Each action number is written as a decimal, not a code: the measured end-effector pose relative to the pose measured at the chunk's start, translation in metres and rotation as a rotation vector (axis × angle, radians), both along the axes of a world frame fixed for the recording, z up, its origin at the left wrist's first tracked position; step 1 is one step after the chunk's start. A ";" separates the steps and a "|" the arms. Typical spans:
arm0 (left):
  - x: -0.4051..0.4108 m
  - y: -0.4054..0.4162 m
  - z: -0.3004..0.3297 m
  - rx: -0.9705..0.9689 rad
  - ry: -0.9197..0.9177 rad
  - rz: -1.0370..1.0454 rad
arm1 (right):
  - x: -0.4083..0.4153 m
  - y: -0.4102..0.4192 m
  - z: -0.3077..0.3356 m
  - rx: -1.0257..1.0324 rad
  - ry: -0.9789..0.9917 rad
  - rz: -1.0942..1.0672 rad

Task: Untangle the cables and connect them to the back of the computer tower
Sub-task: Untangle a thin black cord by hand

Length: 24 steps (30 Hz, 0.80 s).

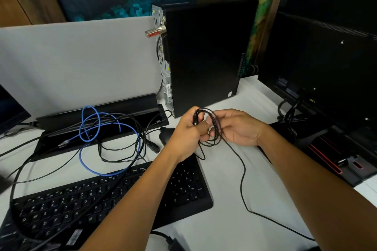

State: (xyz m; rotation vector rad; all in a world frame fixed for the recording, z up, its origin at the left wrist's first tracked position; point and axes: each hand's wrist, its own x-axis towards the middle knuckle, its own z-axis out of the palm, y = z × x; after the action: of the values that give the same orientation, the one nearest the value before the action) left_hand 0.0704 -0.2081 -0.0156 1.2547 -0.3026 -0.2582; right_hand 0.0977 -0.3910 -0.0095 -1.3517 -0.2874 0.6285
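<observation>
Even, soft indoor light over white table (222, 199); no hard shadows, only faint shade under forearms. Computer tower (206, 55) side reads near-solid black, detail crushed (same for monitor (318, 63) right of tower). Small glint on metal lock (155, 31) at tower's upper left edge. Wide-angle bending: partition (81, 61) left of tower bows. Corners soft, keyboard (87, 204) below tower slightly smeared; mild compression haze overall.

— Looks like an office workstation?
— Yes: grey partition panel (77, 59) at ten o'clock, computer tower (204, 55) at twelve, monitor (318, 63) at two, keyboard (106, 199) on white desk (224, 220) at seven.
</observation>
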 end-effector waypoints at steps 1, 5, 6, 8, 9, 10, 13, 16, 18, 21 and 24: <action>0.000 0.000 0.000 -0.020 0.018 -0.010 | 0.000 0.000 0.003 -0.054 -0.040 0.048; -0.001 -0.003 0.003 -0.072 0.106 -0.037 | 0.003 0.001 0.016 -0.203 -0.166 0.048; 0.000 -0.003 0.006 -0.085 0.139 -0.025 | 0.006 0.003 0.017 -0.202 -0.197 0.014; 0.003 -0.003 0.012 -0.120 0.198 0.003 | 0.008 0.006 0.021 -0.118 -0.197 -0.056; 0.004 -0.002 0.016 -0.134 0.215 0.006 | 0.008 0.010 0.023 -0.051 -0.170 -0.122; 0.005 -0.002 0.017 -0.138 0.227 0.001 | 0.007 0.014 0.024 0.014 -0.131 -0.216; 0.003 -0.003 0.018 -0.065 0.246 -0.044 | 0.012 0.028 0.026 0.197 0.120 -0.557; -0.002 -0.009 0.007 -0.003 0.288 -0.077 | 0.025 0.033 0.029 0.214 0.326 -0.821; -0.003 -0.007 0.003 0.016 0.338 -0.024 | 0.028 0.029 0.034 -0.066 0.230 -0.841; 0.002 -0.004 -0.003 0.096 0.389 0.131 | 0.024 0.011 0.047 -0.606 -0.367 -0.577; 0.010 -0.001 -0.007 0.164 0.407 0.268 | 0.018 0.007 0.064 -0.853 -0.766 -0.177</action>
State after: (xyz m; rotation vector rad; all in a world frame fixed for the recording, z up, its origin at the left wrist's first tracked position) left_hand 0.0801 -0.2088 -0.0228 1.3539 0.2400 -0.3049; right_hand 0.1154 -0.3840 0.0545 -2.3961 -0.5355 0.0221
